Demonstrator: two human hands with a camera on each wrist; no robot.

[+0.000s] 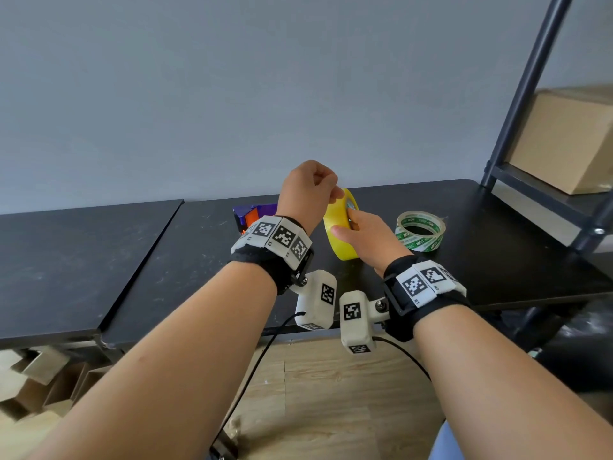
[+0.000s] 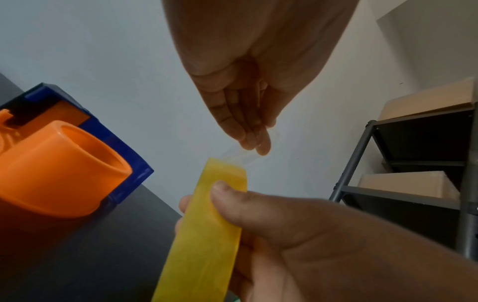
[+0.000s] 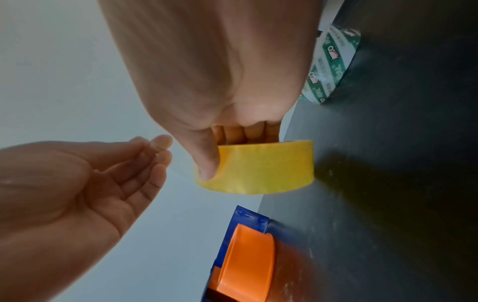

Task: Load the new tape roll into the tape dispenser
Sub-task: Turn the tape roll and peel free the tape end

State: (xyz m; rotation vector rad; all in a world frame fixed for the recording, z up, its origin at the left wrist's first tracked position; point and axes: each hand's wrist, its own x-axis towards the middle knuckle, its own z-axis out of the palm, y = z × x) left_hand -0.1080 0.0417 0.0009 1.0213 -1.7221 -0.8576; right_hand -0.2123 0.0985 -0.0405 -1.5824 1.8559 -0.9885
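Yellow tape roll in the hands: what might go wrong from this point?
1. The left hand pinches only the thin clear tape end; it could slip and stick back, or fold onto itself.
2. The right hand holds the yellow tape roll in the air, away from the dispenser; it might go onto the orange hub facing the wrong way.

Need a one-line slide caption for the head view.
Right hand grips the yellow tape roll while left hand pinches its free end; the tape dispenser sits behind.
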